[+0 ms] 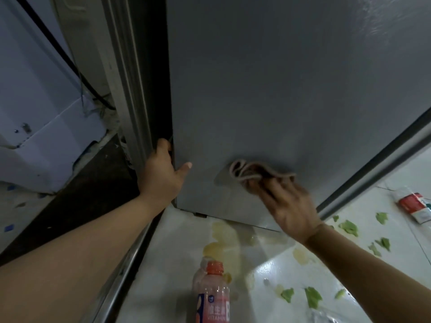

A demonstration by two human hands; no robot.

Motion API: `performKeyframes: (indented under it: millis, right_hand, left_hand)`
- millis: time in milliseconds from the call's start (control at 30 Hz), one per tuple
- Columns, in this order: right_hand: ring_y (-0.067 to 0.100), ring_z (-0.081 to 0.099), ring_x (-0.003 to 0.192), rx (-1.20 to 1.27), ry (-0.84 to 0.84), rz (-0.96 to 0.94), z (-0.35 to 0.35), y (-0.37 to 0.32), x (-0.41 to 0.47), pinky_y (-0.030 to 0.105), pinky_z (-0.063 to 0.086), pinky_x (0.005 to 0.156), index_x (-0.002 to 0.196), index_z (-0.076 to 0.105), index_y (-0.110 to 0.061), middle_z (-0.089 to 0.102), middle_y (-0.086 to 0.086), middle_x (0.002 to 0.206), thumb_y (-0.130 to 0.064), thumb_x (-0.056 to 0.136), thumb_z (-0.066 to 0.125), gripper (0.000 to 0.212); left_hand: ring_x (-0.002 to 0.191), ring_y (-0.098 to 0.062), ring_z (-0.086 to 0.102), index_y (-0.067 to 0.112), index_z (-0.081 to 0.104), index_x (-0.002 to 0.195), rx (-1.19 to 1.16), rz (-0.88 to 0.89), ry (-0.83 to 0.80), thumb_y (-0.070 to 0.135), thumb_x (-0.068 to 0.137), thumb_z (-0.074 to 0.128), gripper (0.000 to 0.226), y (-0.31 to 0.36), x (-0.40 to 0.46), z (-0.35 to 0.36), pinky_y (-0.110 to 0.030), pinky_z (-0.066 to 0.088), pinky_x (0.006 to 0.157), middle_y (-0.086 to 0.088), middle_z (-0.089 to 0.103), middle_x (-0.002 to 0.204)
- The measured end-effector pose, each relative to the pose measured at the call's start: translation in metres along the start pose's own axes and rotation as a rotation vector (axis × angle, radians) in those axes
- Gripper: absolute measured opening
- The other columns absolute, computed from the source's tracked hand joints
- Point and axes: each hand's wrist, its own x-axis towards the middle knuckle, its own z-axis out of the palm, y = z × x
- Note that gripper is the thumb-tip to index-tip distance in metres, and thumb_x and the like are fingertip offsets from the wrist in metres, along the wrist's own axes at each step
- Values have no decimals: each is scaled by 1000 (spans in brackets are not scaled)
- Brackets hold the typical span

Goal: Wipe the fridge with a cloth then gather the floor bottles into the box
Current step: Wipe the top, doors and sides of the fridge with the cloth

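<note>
A grey fridge side [268,89] fills the upper middle of the view. My right hand [286,201] presses a crumpled pinkish-brown cloth [254,172] flat against its lower part. My left hand [161,173] grips the fridge's left front edge, fingers curled into the dark gap, thumb resting on the panel. A pink-capped drink bottle [211,297] with an orange label stands on the white floor near the bottom. A second bottle with a red label [414,205] lies on the floor at the right edge. No box is in view.
Yellowish liquid puddles [224,238] spread on the white tiles below the fridge. Several green leaf scraps [312,297] are scattered to the right. A white appliance [35,113] with black cables stands at the left, beyond a dark floor strip and a metal door frame [123,89].
</note>
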Motion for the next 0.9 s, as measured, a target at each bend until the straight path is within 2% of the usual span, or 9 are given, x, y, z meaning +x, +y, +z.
performKeyframes:
  millis: [100, 200, 267, 367, 467, 567, 667, 800, 900]
  right_hand:
    - [27, 66, 78, -35, -105, -108, 4, -7, -12, 36, 56, 67, 125, 62, -13, 69, 7, 99, -7, 88, 51, 39]
    - [27, 64, 68, 8, -76, -60, -12, 5, -9, 34, 55, 56, 112, 70, -10, 69, 7, 91, -6, 90, 46, 32]
    - [28, 63, 68, -41, 0, 14, -28, 23, -12, 31, 50, 52, 110, 69, -9, 68, 9, 90, -6, 95, 40, 32]
    - [29, 58, 71, -101, 27, 193, -43, 48, -27, 31, 46, 49, 115, 58, -9, 61, 11, 92, -6, 90, 52, 25]
    - [32, 55, 68, -113, -28, 234, -35, 47, -50, 30, 42, 44, 107, 57, -8, 59, 13, 89, 0, 86, 49, 24]
    - [34, 62, 66, -65, -175, 126, -22, 35, -75, 31, 49, 45, 97, 62, -7, 64, 15, 86, -6, 85, 41, 25]
    - [33, 65, 67, -48, -226, 163, -24, 35, -75, 31, 50, 45, 92, 70, -6, 65, 14, 86, -8, 82, 40, 32]
    - [33, 62, 66, -102, -100, 321, -43, 57, -68, 30, 45, 45, 99, 67, -5, 64, 17, 94, 1, 76, 61, 24]
    - [33, 59, 67, -159, -5, 389, -46, 67, -66, 31, 42, 45, 104, 63, -4, 63, 18, 95, 1, 79, 65, 25]
  left_hand:
    - [89, -31, 63, 8, 43, 109, 27, -33, -8, 28, 83, 68, 41, 3, 0, 0, -48, 55, 75, -13, 62, 105]
    - [91, -30, 62, 10, 43, 109, 84, -69, -20, 31, 83, 67, 41, 5, 2, -2, -47, 55, 75, -12, 63, 106]
    - [92, -31, 62, 10, 43, 109, 108, -73, -25, 31, 84, 67, 41, 6, 2, -3, -46, 54, 75, -13, 64, 104]
    - [92, -32, 62, 8, 43, 111, 121, -72, -34, 31, 83, 67, 43, 6, 2, -4, -46, 55, 76, -15, 63, 105]
    - [92, -33, 62, 7, 42, 113, 130, -78, -30, 28, 83, 68, 45, 8, 1, -2, -48, 55, 76, -16, 63, 107]
    - [94, -33, 62, 7, 42, 112, 125, -78, -33, 27, 83, 68, 44, 9, 1, -1, -48, 54, 76, -16, 63, 108]
    - [95, -33, 62, 7, 42, 114, 125, -59, -41, 27, 83, 68, 45, 7, 2, -2, -48, 54, 78, -16, 62, 109]
    - [92, -34, 62, 8, 42, 115, 130, -60, -4, 26, 83, 68, 45, 6, -1, 1, -49, 54, 75, -16, 63, 106]
    - [89, -35, 62, 9, 41, 115, 148, -66, 17, 28, 83, 68, 46, 6, -2, 4, -49, 55, 72, -16, 63, 103]
